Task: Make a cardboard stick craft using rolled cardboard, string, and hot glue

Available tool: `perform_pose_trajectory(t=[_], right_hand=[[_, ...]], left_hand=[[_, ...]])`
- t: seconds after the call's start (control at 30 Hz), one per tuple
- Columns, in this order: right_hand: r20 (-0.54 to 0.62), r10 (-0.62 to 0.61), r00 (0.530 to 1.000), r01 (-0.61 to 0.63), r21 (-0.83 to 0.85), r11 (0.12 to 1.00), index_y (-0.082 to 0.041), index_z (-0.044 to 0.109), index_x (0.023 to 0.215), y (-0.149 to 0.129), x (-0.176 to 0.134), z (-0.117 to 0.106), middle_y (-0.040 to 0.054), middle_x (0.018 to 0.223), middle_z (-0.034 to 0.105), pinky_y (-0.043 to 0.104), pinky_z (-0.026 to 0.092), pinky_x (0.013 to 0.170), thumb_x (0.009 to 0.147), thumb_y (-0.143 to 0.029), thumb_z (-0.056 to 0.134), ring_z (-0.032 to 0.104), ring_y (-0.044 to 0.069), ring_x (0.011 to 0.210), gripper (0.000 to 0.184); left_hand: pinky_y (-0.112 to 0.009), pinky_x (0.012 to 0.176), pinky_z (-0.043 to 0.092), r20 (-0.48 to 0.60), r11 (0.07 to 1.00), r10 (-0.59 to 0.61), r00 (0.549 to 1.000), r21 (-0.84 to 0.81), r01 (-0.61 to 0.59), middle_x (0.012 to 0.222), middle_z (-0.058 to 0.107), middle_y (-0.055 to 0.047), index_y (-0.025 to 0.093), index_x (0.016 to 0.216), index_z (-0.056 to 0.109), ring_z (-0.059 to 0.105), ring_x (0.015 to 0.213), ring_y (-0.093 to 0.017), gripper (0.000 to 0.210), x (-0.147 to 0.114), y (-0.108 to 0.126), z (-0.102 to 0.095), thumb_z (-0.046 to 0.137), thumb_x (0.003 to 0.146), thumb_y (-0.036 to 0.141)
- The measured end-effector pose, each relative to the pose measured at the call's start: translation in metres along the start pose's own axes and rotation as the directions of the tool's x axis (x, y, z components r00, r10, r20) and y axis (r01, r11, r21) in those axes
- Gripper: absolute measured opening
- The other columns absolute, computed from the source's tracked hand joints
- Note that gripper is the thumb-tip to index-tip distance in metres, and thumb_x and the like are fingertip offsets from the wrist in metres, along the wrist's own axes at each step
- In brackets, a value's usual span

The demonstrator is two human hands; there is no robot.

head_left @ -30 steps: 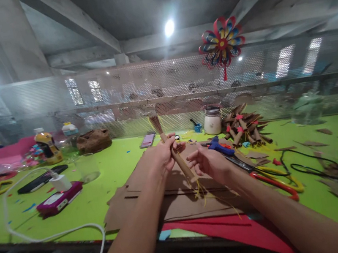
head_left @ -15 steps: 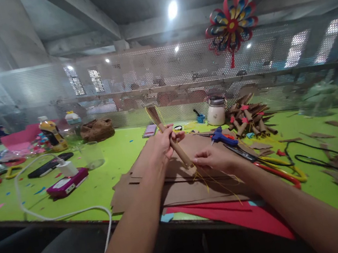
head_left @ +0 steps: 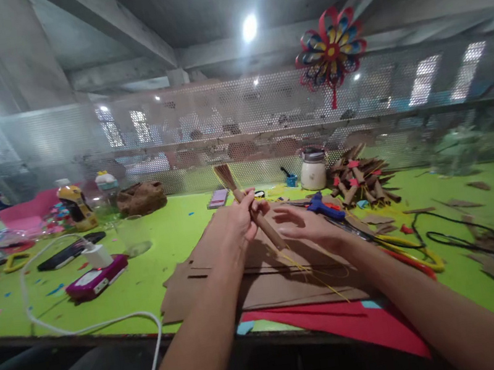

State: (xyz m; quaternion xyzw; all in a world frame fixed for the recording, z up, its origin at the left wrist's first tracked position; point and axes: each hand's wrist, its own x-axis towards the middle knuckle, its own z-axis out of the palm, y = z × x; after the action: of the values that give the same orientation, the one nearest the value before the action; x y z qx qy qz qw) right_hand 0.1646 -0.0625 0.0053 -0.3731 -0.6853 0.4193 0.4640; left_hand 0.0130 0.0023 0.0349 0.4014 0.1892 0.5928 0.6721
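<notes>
A rolled brown cardboard tube with a finely cut fringe at its far end slants above the table, my left hand closed around its middle. Thin yellow string trails from the tube's near end, and more runs along the fringe. Just right of the tube, my right hand has its fingers apart and nothing visible in it. Beneath both hands lies a stack of brown cardboard sheets. A blue glue gun rests beyond my right hand.
Several fringed cardboard rolls are heaped behind, beside a lidded white jar. At left are a purple power bank, a white cable and a clear cup. Red sheets overhang the front edge.
My right hand has left the tube's near end, shifted slightly up and spread its fingers. My left hand keeps its grip on the tube. The view has tilted slightly upward.
</notes>
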Motion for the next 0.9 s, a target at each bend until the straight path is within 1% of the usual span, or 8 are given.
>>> perform_pose_trajectory(t=[0.13,0.33,0.43,0.57,0.7,0.77,0.83,0.9], right_hand=[[0.189,0.021,0.982,-0.069,0.251,0.966,-0.028,0.041,0.129,0.001,-0.002,0.023,0.0049,0.111,0.058,0.028,0.046,0.072,0.065,-0.034,0.074,0.057,0.016,0.088,0.073],[0.139,0.190,0.972,-0.229,0.377,0.898,-0.015,0.053,0.085,0.006,-0.007,0.032,-0.0049,0.062,0.047,0.017,0.030,0.044,0.069,-0.046,0.068,0.038,0.003,0.047,0.038],[0.105,0.240,0.965,-0.261,0.287,0.922,-0.014,0.055,0.082,0.007,-0.006,0.031,-0.0093,0.049,0.034,0.018,0.018,0.037,0.069,-0.052,0.065,0.025,0.003,0.039,0.041],[0.009,0.217,0.976,-0.217,0.119,0.969,-0.013,0.057,0.080,0.006,-0.004,0.032,-0.0088,0.045,0.037,0.019,0.015,0.036,0.071,-0.056,0.061,0.025,0.003,0.036,0.044],[0.004,0.219,0.976,-0.218,0.115,0.969,-0.014,0.054,0.076,0.002,-0.002,0.019,-0.0099,0.040,0.034,0.019,0.014,0.036,0.072,-0.057,0.059,0.022,0.003,0.034,0.043],[-0.055,0.209,0.976,-0.202,0.117,0.972,-0.015,0.053,0.076,-0.001,0.001,0.001,-0.0108,0.039,0.032,0.019,0.014,0.036,0.070,-0.057,0.060,0.021,0.003,0.033,0.043],[-0.137,0.183,0.974,-0.164,0.137,0.977,-0.015,0.052,0.075,-0.003,0.003,-0.021,-0.0118,0.038,0.030,0.019,0.013,0.036,0.068,-0.056,0.062,0.019,0.003,0.033,0.043],[-0.198,0.178,0.964,-0.153,0.132,0.979,-0.015,0.051,0.072,-0.005,0.004,-0.041,-0.0118,0.037,0.029,0.019,0.012,0.035,0.068,-0.056,0.062,0.018,0.003,0.033,0.042]], left_hand=[[-0.023,0.059,0.051,0.024,0.997,-0.020,1.000,-0.069,0.022,0.045,0.041,0.009,0.017,0.087,0.052,0.053,0.050,-0.008,0.020,-0.009,-0.005,0.009,0.065,0.072,0.018],[-0.024,0.066,0.052,0.031,0.992,-0.024,0.999,-0.125,0.027,0.046,0.043,0.008,0.016,0.087,0.053,0.054,0.052,-0.008,0.019,-0.014,-0.004,0.010,0.065,0.072,0.018],[-0.029,0.071,0.052,0.021,0.993,0.016,1.000,-0.118,-0.013,0.046,0.044,0.008,0.016,0.085,0.053,0.057,0.054,-0.010,0.017,-0.013,-0.002,0.008,0.064,0.073,0.017],[-0.033,0.077,0.050,0.024,0.993,0.022,0.999,-0.115,-0.019,0.049,0.049,0.006,0.017,0.086,0.052,0.064,0.064,-0.015,0.017,-0.013,0.000,0.006,0.064,0.074,0.022],[-0.034,0.075,0.049,0.069,0.990,-0.130,0.989,-0.046,0.133,0.066,0.060,-0.002,0.016,0.088,0.053,0.064,0.072,-0.018,0.028,-0.013,-0.003,0.004,0.063,0.074,0.038],[-0.032,0.070,0.048,-0.010,0.981,-0.183,0.983,0.060,0.183,0.072,0.061,-0.005,0.015,0.086,0.053,0.062,0.071,-0.017,0.033,-0.013,-0.004,0.004,0.062,0.073,0.044],[-0.029,0.066,0.047,-0.185,0.972,-0.061,0.981,0.214,0.101,0.075,0.059,-0.005,0.015,0.084,0.054,0.059,0.070,-0.015,0.032,-0.012,0.000,0.006,0.061,0.074,0.045],[-0.025,0.066,0.045,-0.278,0.897,0.257,0.926,0.425,-0.122,0.079,0.059,-0.005,0.015,0.083,0.054,0.057,0.074,-0.013,0.025,-0.011,0.011,0.012,0.059,0.076,0.038]])
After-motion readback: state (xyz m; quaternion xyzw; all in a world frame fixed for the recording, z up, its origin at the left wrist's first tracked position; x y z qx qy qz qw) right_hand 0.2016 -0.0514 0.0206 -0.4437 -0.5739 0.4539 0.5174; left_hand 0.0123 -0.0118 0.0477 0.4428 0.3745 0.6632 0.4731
